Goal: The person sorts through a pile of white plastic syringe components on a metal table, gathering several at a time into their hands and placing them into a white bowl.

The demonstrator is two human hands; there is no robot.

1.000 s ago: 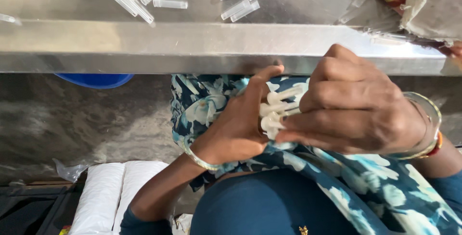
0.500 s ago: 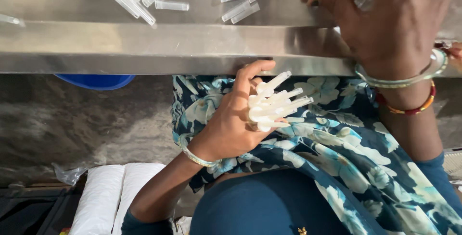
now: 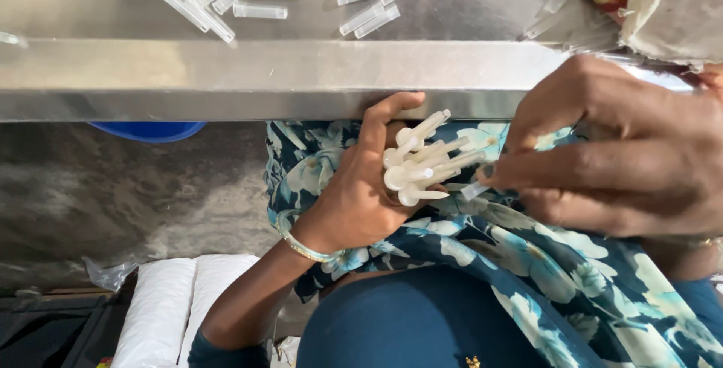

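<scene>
Looks like you're mid-gathering: your left hand is clamped round a bunch of white plungers while your right hand pinches one clear tube, so next you'd probably need to line it up carefully with the bunch.

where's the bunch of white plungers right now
In the head view, the plungers sit mid-frame, bunched in the left hand just below the steel table edge, over the floral cloth. The right hand is at their tips.

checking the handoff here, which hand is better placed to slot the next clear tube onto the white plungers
Right, probably. The right hand pinches a small clear tube at the tips of the white plungers. The left hand is full, gripping that bundle below the metal table.
</scene>
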